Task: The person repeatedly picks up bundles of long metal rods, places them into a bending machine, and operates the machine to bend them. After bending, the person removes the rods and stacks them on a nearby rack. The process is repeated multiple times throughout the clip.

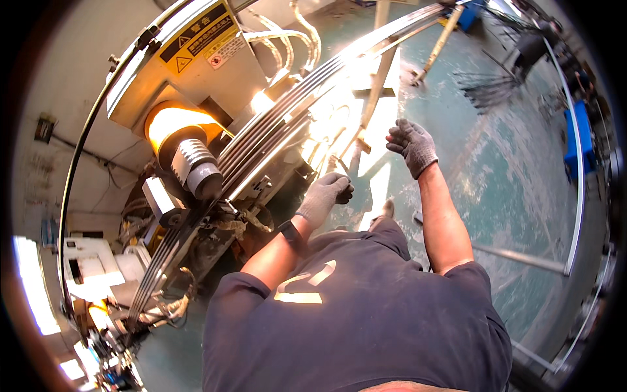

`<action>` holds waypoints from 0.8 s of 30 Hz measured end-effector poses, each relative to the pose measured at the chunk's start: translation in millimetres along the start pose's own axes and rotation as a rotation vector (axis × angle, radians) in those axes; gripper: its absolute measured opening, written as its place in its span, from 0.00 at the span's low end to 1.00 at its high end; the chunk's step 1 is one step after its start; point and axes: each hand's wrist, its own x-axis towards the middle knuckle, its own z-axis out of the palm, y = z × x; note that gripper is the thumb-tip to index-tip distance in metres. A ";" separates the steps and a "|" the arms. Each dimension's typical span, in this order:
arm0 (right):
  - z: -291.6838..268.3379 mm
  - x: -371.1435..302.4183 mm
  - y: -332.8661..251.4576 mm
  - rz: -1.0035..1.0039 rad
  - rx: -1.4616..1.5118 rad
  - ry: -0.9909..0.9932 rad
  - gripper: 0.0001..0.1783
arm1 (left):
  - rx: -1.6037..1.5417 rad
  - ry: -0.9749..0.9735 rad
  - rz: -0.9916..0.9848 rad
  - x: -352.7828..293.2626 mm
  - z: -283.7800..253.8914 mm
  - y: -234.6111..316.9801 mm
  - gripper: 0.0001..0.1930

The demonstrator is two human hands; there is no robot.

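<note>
Both my hands wear grey knitted gloves with darker fingertips. My left hand (326, 197) is in front of the machine's edge, its fingers curled together. Whatever they may hold is hidden. My right hand (413, 147) is raised farther right, above the green floor, fingers bent but loosely apart, and I see nothing between them. A small reddish spot shows at its fingertips. Nearest to my left hand is a bundle of long metal rods (261, 140), running along the machine from lower left to upper right. Strong glare behind my hands washes out detail.
The machine (189, 59) at left carries a yellow warning label (206, 36) and a ribbed metal cylinder (194, 163) beside an orange, brightly lit collar. Pale hoses (287, 39) hang behind. A trestle leg (441, 42), dark thin rods (490, 88) and a blue box (578, 140) stand beyond.
</note>
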 end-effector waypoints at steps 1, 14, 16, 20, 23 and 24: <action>8.3 30.6 -11.5 0.019 0.027 -0.038 0.22 | -0.049 0.049 0.026 13.8 -1.5 7.7 0.15; 98.8 268.2 -58.4 0.422 0.749 -0.593 0.32 | -0.570 0.510 0.214 108.6 76.5 39.9 0.11; 105.9 265.2 -66.0 0.391 0.694 -0.537 0.28 | -0.613 0.556 0.166 112.2 76.9 37.3 0.11; 115.4 268.7 -74.2 0.352 0.537 -0.453 0.24 | -0.598 0.615 0.102 118.6 62.9 30.5 0.11; 114.7 270.7 -78.1 0.365 0.498 -0.411 0.25 | -0.570 0.588 0.041 130.7 51.3 35.9 0.12; 117.2 272.7 -79.2 0.355 0.490 -0.409 0.24 | -0.550 0.573 0.010 139.4 42.2 35.0 0.13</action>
